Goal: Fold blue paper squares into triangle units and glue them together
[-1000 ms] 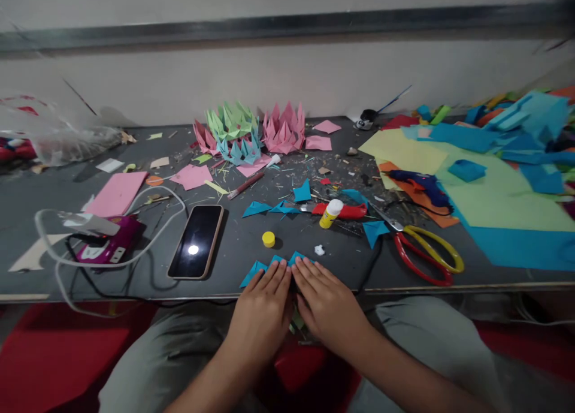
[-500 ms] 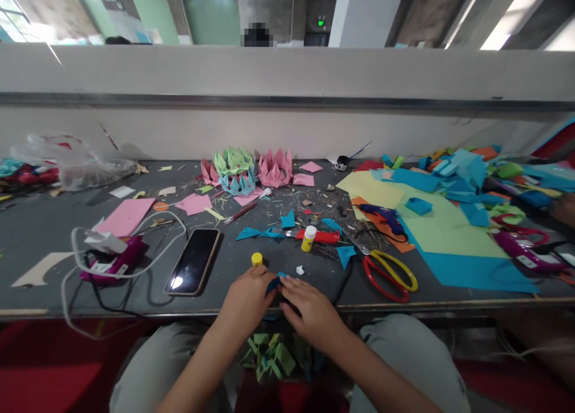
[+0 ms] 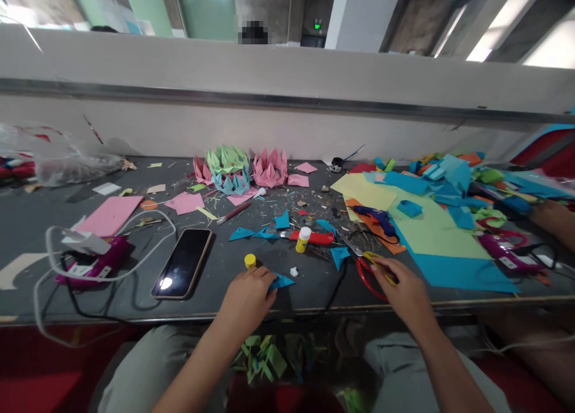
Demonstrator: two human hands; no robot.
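My left hand [image 3: 251, 293] is closed on a folded blue paper piece [image 3: 283, 280] near the table's front edge; its pointed end sticks out to the right. Just beyond it is a yellow cap [image 3: 250, 261]. My right hand [image 3: 401, 281] has its fingers on the yellow handle of the scissors [image 3: 371, 277], which have one red and one yellow handle. A white-capped yellow glue stick [image 3: 302, 240] stands by a red utility knife [image 3: 317, 238]. More folded blue pieces [image 3: 340, 257] lie around them.
A phone [image 3: 183, 263] and a purple power strip [image 3: 101, 262] with looping cables lie left. Folded paper crowns [image 3: 271, 168] stand at the back. Yellow and blue sheets [image 3: 453, 272] cover the right, where another person's hand [image 3: 554, 218] rests.
My right hand has left the blue paper piece and moved right onto the scissors. The left hand stays with the paper. The view has turned slightly.
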